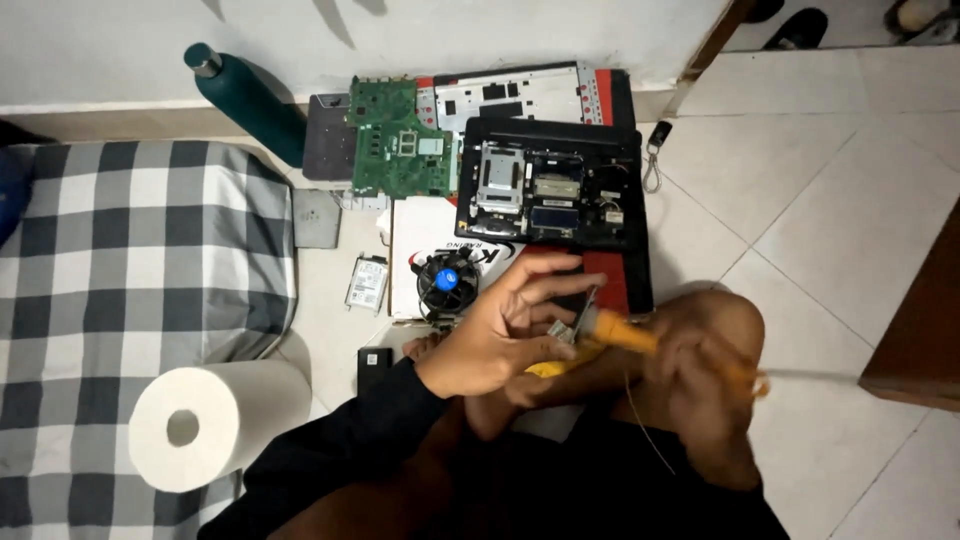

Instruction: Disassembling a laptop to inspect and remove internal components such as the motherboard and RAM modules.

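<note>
- Head view, looking straight down at a tiled floor [820, 180], pale square tiles with thin grout lines.
- Small metal part [566, 330] pinched in the left hand [500, 335], fingers closed on it, low centre of frame just in front of the open laptop chassis [550, 185].
- Right hand [705, 385] blurred, clenched round a yellow-handled screwdriver [625, 335], tip meeting the small metal part.
- Dark sleeve [340, 450] on the left arm, running to bottom edge.
- Black open laptop chassis lying flat on floor, innards exposed, partly over a red and black cover panel [610, 285].
- Round cooler fan [447, 280] with blue hub just left of the left hand, sitting on a white box [420, 235].
- Green circuit board [395, 140] beyond the fan, beside a white perforated metal plate [510, 95] near the wall.
- Silver drive [367, 283] flat on tile left of the fan; small black block [374, 368] nearer the sleeve.
- Dark green bottle [250, 95] leaning by the white wall [450, 35].
- Checked grey and white cloth [130, 270] covering left side; paper towel roll [215, 425] lying on it.
- Key fob with clip [655, 150] on tile right of chassis.
- Brown wooden furniture edge [920, 320] at right; dark shoes [800, 28] top right.
</note>
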